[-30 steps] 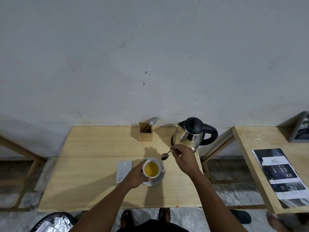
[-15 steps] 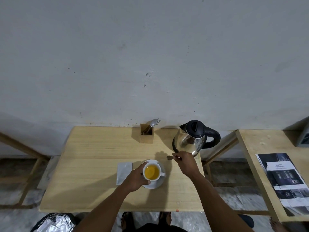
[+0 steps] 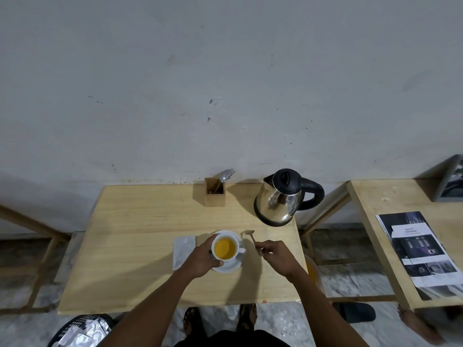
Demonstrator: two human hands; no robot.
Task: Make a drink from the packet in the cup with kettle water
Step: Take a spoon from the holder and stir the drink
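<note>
Setting: a person stands at a pale wooden table [image 3: 140, 234] pushed against a grey, scuffed wall, seen from above and in front of their hands.
Cup: a white cup [image 3: 225, 247] sits on a white saucer [image 3: 229, 266] near the front middle of the table; it holds an orange-yellow drink, with its small handle pointing right.
Left hand: the left hand [image 3: 200, 259] wraps around the cup's left side, fingers curled on the rim and wall, holding it on the saucer.
Right hand: the right hand [image 3: 278, 256] is just to the right of the saucer, fingers pinched closed on the handle end of a spoon.
Spoon: the small spoon [image 3: 252, 238] slants away from the hand, its bowl at the far end lying on or very near the table, just beside the saucer's far right edge; whether it touches the wood is hard to tell.
Packet: a silvery-white packet [image 3: 183, 250] lies flat on the table just left of the saucer, partly under the left wrist.
Kettle: a shiny steel kettle [image 3: 278, 204] with a black lid and black handle stands at the far right corner of the table, handle to the right, well behind the cup.
Cutlery holder: a small wooden box [image 3: 215, 196] stands by the wall at the far middle, left of the kettle, with a metal spoon and fork poking out.
Side table: a second wooden table [image 3: 370, 201] to the right carries a dark printed sheet [image 3: 421, 249].
Floor: the person's feet in sandals show below the table edge.
</note>
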